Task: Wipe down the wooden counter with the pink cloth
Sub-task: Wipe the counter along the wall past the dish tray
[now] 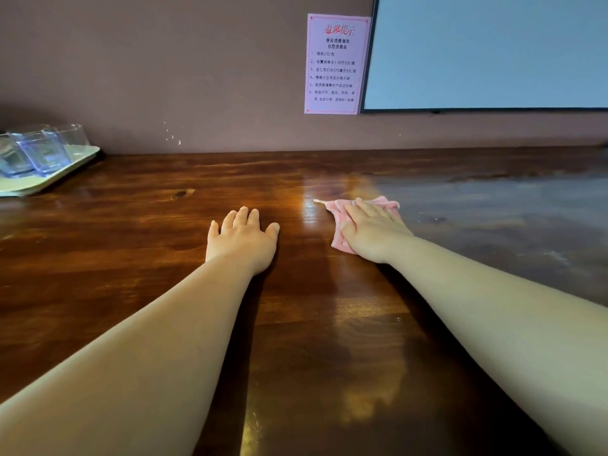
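I have both forearms stretched out over the wooden counter (pixel 131 258), bare to past the elbow. My left hand (pixel 241 236) lies palm down on the bare wood, fingers straight and slightly spread, thumb out toward the right, holding nothing. My right hand (pixel 371 230) is also palm down, a little farther forward, and it presses flat on the pink cloth (pixel 339 209); the fingers are extended over the fabric rather than curled round it. The cloth is bunched under the palm, with one corner trailing out to the left onto the wood and its folds showing beyond the fingertips and beside the wrist. The two hands are near each other but apart, with a glossy strip of counter between them. Well off to the left, against the wall, a pale tray (pixel 52 177) carries clear glasses (pixel 42 153) standing upside down. On the brown wall above my right hand hangs a pink printed notice (pixel 335 64), touching the dark frame of a large pale screen (pixel 493 51) to its right.
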A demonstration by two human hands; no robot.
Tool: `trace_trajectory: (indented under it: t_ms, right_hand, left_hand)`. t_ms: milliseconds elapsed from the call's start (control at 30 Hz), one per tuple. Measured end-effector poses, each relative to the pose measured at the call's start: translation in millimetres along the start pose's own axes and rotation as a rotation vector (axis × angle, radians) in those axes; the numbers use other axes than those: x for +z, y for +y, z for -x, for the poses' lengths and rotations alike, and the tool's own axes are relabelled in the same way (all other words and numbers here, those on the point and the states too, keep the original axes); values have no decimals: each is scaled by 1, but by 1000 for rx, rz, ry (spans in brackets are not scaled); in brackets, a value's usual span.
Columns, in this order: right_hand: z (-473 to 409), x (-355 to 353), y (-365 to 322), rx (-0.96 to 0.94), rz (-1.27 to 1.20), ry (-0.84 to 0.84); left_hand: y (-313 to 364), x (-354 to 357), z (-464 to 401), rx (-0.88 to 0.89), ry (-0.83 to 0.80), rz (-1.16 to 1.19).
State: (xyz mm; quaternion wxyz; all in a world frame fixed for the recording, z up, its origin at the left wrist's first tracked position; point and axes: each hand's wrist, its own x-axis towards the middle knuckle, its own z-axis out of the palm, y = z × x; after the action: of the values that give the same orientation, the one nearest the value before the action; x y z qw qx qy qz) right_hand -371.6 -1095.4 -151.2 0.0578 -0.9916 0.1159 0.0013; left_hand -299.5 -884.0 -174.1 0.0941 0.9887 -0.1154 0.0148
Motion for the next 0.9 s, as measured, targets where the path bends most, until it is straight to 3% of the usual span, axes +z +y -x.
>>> trace_trajectory:
  t_ms: [167,300,400,500,600,733,900]
  right_hand:
    - [40,16,-2,-137,-28,-3]
    - [23,3,-13,-64,-24,4]
    - [29,2,-25,-45,-35,6]
    - [56,17,-29,-211,-61,1]
    - [49,10,-35,-220,-80,-45]
    - [32,1,-61,-71,-29,35]
    - [70,24,-63,-343,-86,-14]
  left_hand:
    - [-1,3,-4,-5,4,-11]
    - [-1,-3,-5,-8,-24,4]
    - [-9,-16,-6,73,-65,165]
    - [-31,-25,0,103,2,307]
    - [-59,-27,9,21,82,198]
    - [-87,-29,24,-74,96,130]
    - [-112,-29,29,-77,150,11]
